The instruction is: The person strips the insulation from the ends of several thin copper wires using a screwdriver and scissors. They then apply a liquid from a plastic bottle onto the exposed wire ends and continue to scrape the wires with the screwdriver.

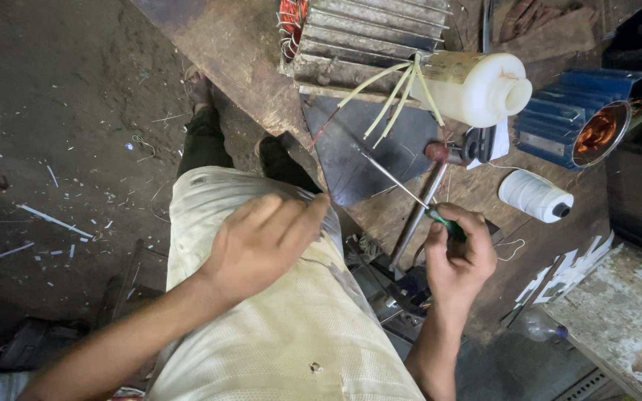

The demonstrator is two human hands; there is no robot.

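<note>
Presently: green-handled screwdriver (419, 202), stiff, light, slim steel shaft aimed toward finned motor stator (365, 37), best taken by handle; right hand (458, 256) grip closed round it; left hand (261, 241) loose, empty.

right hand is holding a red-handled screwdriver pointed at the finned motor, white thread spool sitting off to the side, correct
Not quite: in the head view the screwdriver in the right hand has a green handle, not red. It does point toward the finned motor, and the white thread spool sits off to the side.

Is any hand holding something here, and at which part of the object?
The right hand holds a screwdriver by its green handle, fingers wrapped around it. The left hand holds nothing visible.
</note>
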